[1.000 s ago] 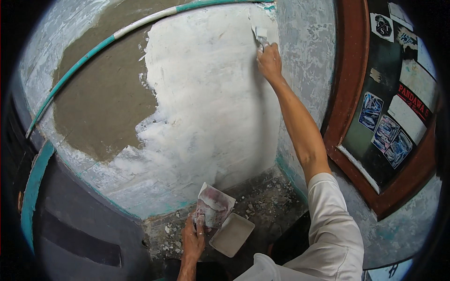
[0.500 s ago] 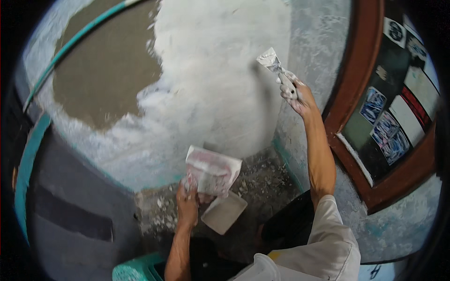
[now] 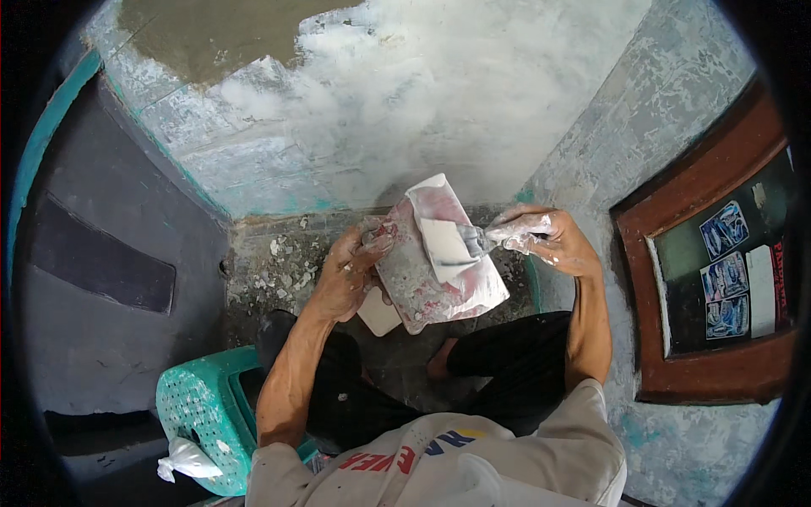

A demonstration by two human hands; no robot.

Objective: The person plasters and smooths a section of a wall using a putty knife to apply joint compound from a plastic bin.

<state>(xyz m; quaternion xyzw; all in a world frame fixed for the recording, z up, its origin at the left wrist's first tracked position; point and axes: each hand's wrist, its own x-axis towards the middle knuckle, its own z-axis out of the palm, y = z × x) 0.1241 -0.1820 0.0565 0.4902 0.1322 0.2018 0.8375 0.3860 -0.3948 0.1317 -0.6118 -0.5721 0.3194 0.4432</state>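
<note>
My left hand (image 3: 346, 275) grips the left side of a flat, plaster-smeared board (image 3: 422, 296) with pinkish stains, held out in front of me. In my right hand (image 3: 549, 241), white with plaster, is the handle of a putty knife (image 3: 469, 237); its wide blade lies over the board's upper face among white paste. A pale rectangular slab or tray (image 3: 378, 317) shows on the floor beneath the board, partly hidden by it.
A wall with white plaster (image 3: 456, 93) and a grey patch (image 3: 211, 34) faces me. Debris (image 3: 279, 270) lies on the floor. A green stool (image 3: 190, 397) with a white bag (image 3: 186, 460) is at lower left, a grey panel (image 3: 101, 194) left, a brown-framed pane (image 3: 646, 296) right.
My right hand has come down from high on the wall, bringing the knife over the board. My left hand has lifted the board. The view now looks further down at my lap.
</note>
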